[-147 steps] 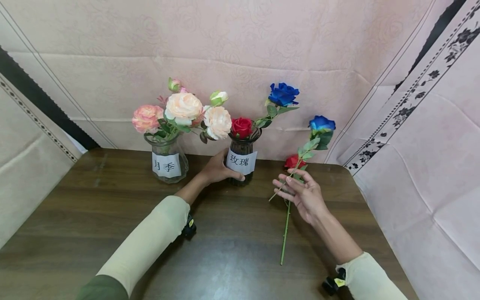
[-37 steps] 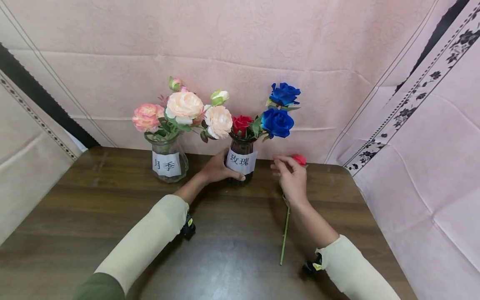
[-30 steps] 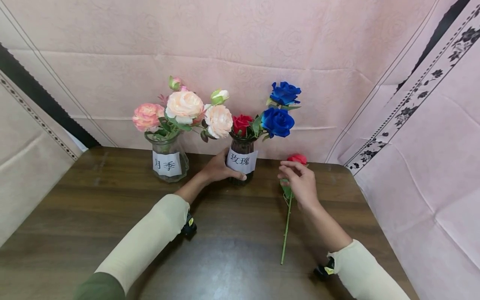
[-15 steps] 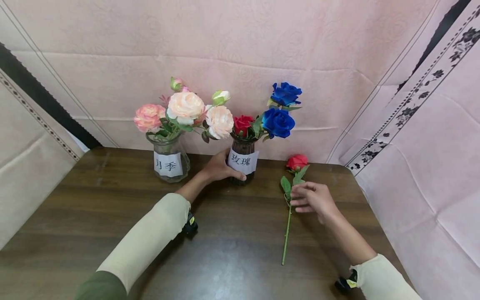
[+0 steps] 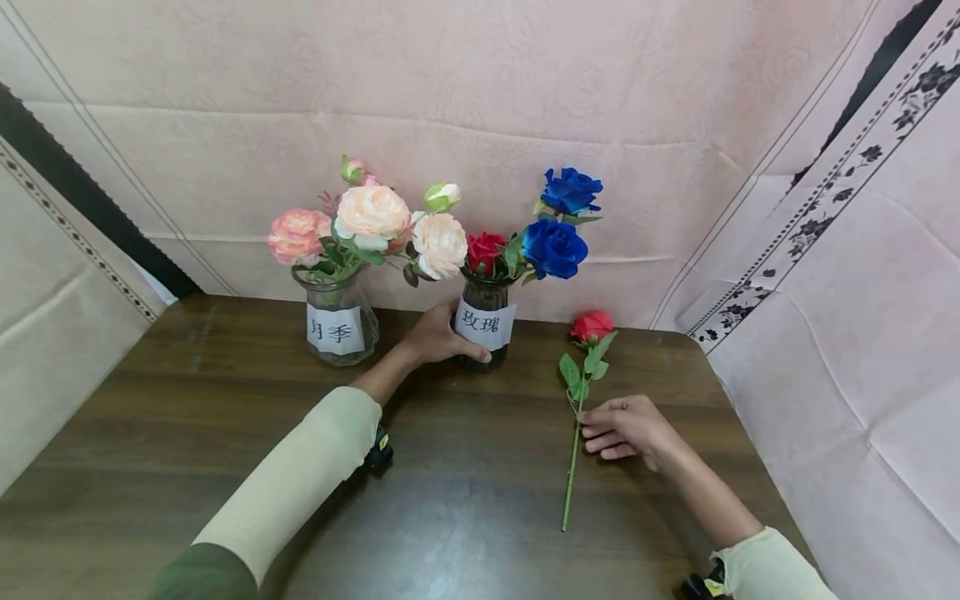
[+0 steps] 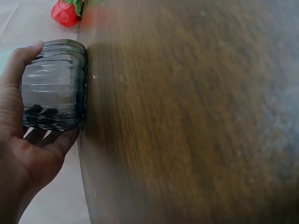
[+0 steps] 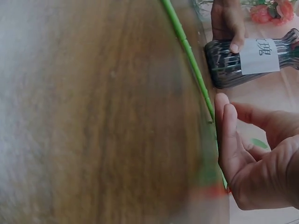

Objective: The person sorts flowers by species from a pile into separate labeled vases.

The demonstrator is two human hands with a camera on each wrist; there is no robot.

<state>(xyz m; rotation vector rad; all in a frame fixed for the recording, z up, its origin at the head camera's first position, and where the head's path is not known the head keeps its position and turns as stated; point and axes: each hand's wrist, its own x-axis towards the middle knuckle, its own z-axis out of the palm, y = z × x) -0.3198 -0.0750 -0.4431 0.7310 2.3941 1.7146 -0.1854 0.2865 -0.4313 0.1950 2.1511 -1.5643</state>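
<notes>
My left hand grips the lower part of a dark glass vase, thumb across its front. The vase carries a white paper label and holds a red rose and two blue roses leaning right. On the table to its right lies a single red rose with a long green stem. Beside that stem is my right hand, its fingertips right at the stem just below the leaves. Seen from the right wrist, the fingers are loosely extended along the stem.
A clear glass vase with a label, holding peach and pink flowers, stands left of the dark one. Behind the brown wooden table hangs a pale pink patterned cloth, with more cloth at both sides.
A blue rose that my right hand held earlier now stands in the dark vase. That hand has let go and moved back right and nearer, to the red rose's stem. My left hand stays put.
</notes>
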